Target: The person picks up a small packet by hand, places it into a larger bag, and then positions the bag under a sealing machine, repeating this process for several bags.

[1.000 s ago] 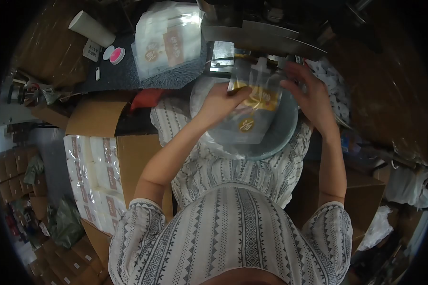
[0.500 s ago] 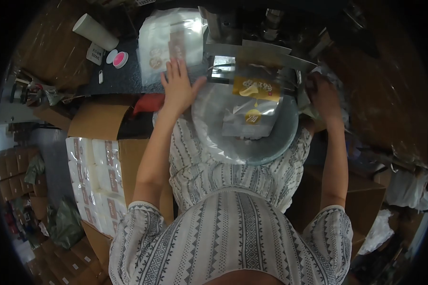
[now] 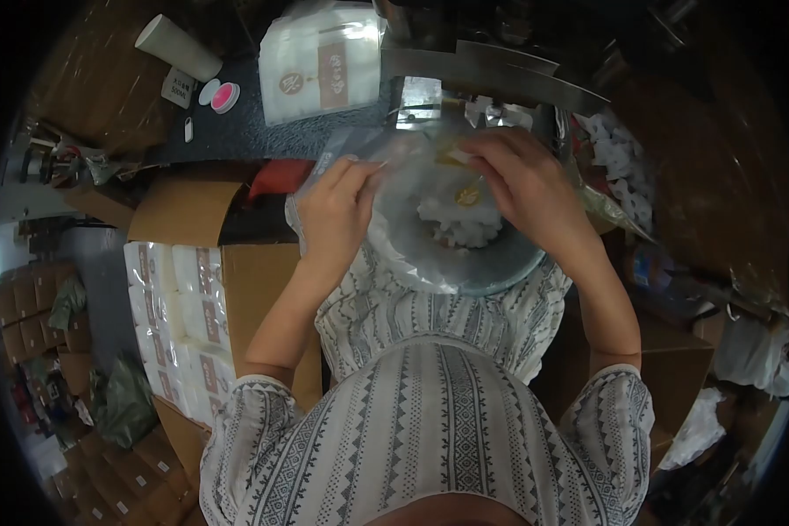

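Observation:
My left hand [image 3: 337, 206] is closed, its thumb and fingers pinching the edge of a clear plastic bag [image 3: 394, 197]. On the other side, my right hand [image 3: 526, 180] has its fingers bent together over the bowl; what they grip is blurred. Between the hands, a gold round mark [image 3: 467, 195] shows on clear film. Below lies a round grey-blue bowl [image 3: 500, 279], lined with plastic, on the lap. White lumpy pieces [image 3: 460, 230] are inside it. A stack of printed clear bags [image 3: 320, 74] lies at the back, beyond my left hand.
An open carton [image 3: 184, 215] with white packs [image 3: 180, 307] stands at the left. A metal machine edge [image 3: 500, 74] crosses the back. White cup [image 3: 177, 46], pink-filled round container [image 3: 224, 97] and red item [image 3: 280, 178] are back left; white pieces [image 3: 618, 167] lie at the right.
My left hand has moved off the stack and closed on a clear bag's edge. My right hand has come from the far right to above the bowl. The gold-printed bag has shifted.

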A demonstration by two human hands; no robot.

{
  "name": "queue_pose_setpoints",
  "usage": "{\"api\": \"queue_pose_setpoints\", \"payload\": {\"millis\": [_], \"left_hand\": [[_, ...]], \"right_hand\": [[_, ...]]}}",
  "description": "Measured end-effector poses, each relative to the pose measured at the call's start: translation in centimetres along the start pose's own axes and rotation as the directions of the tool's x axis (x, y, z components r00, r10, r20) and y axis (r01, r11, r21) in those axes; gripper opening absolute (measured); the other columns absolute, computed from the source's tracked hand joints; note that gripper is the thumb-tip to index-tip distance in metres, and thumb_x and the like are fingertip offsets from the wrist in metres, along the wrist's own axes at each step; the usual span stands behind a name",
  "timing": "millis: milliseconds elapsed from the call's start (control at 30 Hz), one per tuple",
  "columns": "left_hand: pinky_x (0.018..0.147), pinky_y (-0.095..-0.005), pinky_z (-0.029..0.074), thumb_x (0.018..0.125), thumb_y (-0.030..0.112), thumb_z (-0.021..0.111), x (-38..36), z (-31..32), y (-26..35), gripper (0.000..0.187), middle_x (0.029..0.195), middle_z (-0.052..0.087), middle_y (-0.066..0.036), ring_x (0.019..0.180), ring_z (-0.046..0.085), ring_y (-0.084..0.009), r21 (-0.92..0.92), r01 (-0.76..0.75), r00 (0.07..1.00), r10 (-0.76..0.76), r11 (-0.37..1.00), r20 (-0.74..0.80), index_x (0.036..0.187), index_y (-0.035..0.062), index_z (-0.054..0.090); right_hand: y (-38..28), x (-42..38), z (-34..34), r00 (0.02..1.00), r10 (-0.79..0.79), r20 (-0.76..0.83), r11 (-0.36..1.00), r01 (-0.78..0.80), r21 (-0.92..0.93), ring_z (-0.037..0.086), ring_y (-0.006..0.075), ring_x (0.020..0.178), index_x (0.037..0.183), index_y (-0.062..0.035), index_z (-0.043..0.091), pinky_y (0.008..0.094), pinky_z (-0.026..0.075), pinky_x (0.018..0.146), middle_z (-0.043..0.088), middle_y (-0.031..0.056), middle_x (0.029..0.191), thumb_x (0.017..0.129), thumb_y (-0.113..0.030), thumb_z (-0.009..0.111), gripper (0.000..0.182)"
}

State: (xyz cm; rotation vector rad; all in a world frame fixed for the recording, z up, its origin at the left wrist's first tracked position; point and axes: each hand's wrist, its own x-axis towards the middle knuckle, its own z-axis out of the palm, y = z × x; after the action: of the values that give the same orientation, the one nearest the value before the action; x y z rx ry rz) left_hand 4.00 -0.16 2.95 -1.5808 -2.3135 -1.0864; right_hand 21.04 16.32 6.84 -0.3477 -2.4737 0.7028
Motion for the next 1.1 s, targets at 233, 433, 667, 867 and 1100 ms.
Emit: {"api": "queue_pose_setpoints", "payload": {"millis": [233, 433, 667, 867, 1100], "left_hand": [[0.059, -0.0263, 0.049, 0.087, 0.01, 0.063, 0.3, 4.0, 1.1, 0.013, 0.083, 0.065, -0.011, 0.068, 0.064, -0.0186, -0.405, 0.04, 0.926, 0.119, 0.913, 0.359, 0.095, 0.0, 0.064], [0.059, -0.0245, 0.05, 0.092, 0.02, 0.061, 5.1, 8.2, 1.6, 0.026, 0.081, 0.063, -0.008, 0.071, 0.063, -0.0111, -0.6, 0.763, 0.646, -0.249, 0.241, 0.721, 0.091, -0.0064, 0.063], [0.062, -0.0259, 0.051, 0.093, 0.023, 0.058, 5.6, 7.3, 0.2, 0.03, 0.092, 0.065, -0.01, 0.072, 0.064, -0.0133, -0.605, 0.721, 0.686, -0.23, 0.337, 0.69, 0.101, -0.006, 0.061], [0.084, -0.0413, 0.049, 0.091, 0.036, 0.055, 13.2, 2.1, -9.7, 0.047, 0.121, 0.059, -0.015, 0.097, 0.063, -0.0322, 0.061, 0.242, 0.954, -0.249, 0.968, 0.169, 0.126, 0.0052, 0.053], [0.109, -0.0598, 0.008, 0.089, 0.046, 0.052, 10.2, 7.9, -13.3, 0.067, 0.148, 0.028, -0.02, 0.137, 0.019, -0.0445, 0.404, 0.087, 0.992, -0.118, 0.91, 0.053, 0.142, 0.0086, 0.034]], "right_hand": [[1.7, -0.5, -0.5, 0.95, 0.306, 0.059, 0.908, -0.31, 0.282, 0.065, 0.0246, 0.086, 0.107, -0.0041, 0.061, 0.0344, 0.051, 0.077, 0.065, 0.0124, 0.095, 0.084, -0.011, 0.065, 0.024], [4.1, -3.1, -2.7, 0.924, 0.379, -0.053, 0.907, -0.359, 0.222, 0.065, 0.0204, 0.087, 0.106, -0.0006, 0.062, 0.0323, 0.05, 0.076, 0.067, 0.0102, 0.096, 0.086, -0.012, 0.066, 0.024], [5.3, -7.7, -6.7, 0.809, 0.569, -0.149, 0.821, -0.546, 0.169, 0.065, 0.0231, 0.089, 0.103, 0.0002, 0.063, 0.0331, 0.05, 0.075, 0.067, 0.0116, 0.095, 0.086, -0.013, 0.064, 0.022], [7.9, -10.3, -8.8, 0.818, 0.531, -0.221, 0.689, -0.569, -0.45, 0.064, 0.0353, 0.087, 0.104, -0.0013, 0.062, 0.0404, 0.05, 0.074, 0.065, 0.0206, 0.094, 0.089, -0.017, 0.059, 0.023], [10.6, -7.0, -6.9, 0.769, 0.635, -0.08, 0.621, -0.569, -0.539, 0.061, 0.041, 0.088, 0.098, -0.0009, 0.06, 0.047, 0.048, 0.073, 0.064, 0.0229, 0.091, 0.08, -0.013, 0.062, 0.022]]}}
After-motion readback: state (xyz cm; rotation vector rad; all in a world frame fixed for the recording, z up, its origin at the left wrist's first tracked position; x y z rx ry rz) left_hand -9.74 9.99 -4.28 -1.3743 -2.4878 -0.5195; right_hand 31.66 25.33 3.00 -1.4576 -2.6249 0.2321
